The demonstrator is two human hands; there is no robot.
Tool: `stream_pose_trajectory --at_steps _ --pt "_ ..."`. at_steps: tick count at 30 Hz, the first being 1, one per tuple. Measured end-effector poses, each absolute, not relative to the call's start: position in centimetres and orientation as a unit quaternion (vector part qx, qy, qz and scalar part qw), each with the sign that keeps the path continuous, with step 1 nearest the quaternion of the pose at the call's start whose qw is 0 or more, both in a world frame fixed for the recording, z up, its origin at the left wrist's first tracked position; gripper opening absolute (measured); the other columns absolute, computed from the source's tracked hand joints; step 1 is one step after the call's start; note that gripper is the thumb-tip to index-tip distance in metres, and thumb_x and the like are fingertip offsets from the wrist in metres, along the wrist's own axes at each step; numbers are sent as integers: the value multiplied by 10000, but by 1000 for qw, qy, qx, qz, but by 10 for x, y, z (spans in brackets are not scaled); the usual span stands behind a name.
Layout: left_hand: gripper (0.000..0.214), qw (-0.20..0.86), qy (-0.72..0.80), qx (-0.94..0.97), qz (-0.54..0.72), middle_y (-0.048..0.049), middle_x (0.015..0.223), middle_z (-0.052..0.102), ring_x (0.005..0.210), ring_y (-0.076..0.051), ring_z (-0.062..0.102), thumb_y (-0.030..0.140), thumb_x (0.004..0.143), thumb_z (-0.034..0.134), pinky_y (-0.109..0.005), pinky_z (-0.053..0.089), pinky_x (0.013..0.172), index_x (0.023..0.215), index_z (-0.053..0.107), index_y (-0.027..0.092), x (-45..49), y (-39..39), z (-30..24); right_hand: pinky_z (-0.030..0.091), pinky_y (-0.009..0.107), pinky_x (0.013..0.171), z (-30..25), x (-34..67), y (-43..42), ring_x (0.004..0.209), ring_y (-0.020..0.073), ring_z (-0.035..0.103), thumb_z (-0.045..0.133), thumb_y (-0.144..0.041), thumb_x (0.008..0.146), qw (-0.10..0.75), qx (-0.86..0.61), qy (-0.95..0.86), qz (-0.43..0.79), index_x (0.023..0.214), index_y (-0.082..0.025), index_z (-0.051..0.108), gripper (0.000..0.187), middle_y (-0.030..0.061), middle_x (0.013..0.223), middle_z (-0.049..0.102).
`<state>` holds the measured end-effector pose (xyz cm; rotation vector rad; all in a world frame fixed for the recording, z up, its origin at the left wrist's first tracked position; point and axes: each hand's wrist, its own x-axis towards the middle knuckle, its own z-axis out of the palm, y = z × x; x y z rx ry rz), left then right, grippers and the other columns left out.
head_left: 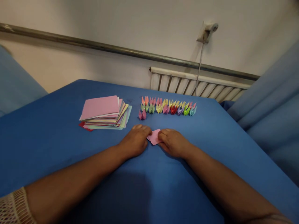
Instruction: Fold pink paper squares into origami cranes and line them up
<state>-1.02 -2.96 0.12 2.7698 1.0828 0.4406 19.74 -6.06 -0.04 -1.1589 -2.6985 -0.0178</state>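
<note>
A small folded piece of pink paper (154,137) lies low over the blue-covered table between my two hands. My left hand (137,140) grips its left edge, with the fingers curled and the thumb side against the paper. On the opposite side my right hand (173,141) pinches the right edge, its fingers bent over the top. Parts of the paper's edges are hidden under the fingers. Just beyond my hands stands a pink origami crane (142,114), apart from two rows of folded cranes in several colours (166,109).
A thick stack of coloured paper sheets (100,109), pink on top, sits left of the cranes. Behind the blue table (112,87) are a radiator (187,81), a metal pipe (130,52) and a wall socket with a cord (205,32). Blue curtains (277,102) hang at both sides.
</note>
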Motion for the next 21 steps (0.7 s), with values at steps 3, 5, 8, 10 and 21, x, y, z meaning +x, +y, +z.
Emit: stream_pose_trajectory --at_steps 3,5,8,10,21 --pt "300 131 342 917 155 -62 1019 596 958 -230 526 102 704 558 -380 408 876 991 550 188 -12 -35 2 390 313 755 0 200 -61 839 192 503 529 -296 892 126 -402 -906 47 889 -157 569 145 76 895 588" --pt "212 164 331 915 161 -68 1063 588 998 -231 523 164 734 582 -379 410 896 943 554 191 -11 -35 3 391 310 757 -2 203 -59 825 185 498 532 -280 885 145 -406 -899 74 859 -168 556 118 64 876 575" --pt "88 195 321 910 177 -64 1104 588 1046 -221 516 211 793 575 -372 404 925 879 567 195 -11 -30 0 394 297 748 -6 206 -55 798 166 495 560 -245 866 176 -411 -886 122 825 -179 535 82 39 844 557" --pt "49 204 318 908 182 -59 1106 600 1062 -217 516 241 822 570 -372 397 939 836 575 194 -11 -25 -3 395 283 728 -9 208 -52 772 151 495 570 -218 859 191 -415 -876 154 807 -183 526 77 25 824 547" --pt "165 187 375 888 192 -73 1063 634 1016 -227 545 276 845 538 -401 402 931 715 570 179 -6 -25 -4 398 273 729 -8 213 -48 753 134 502 566 -186 860 191 -464 -843 195 746 -178 534 118 19 817 545"
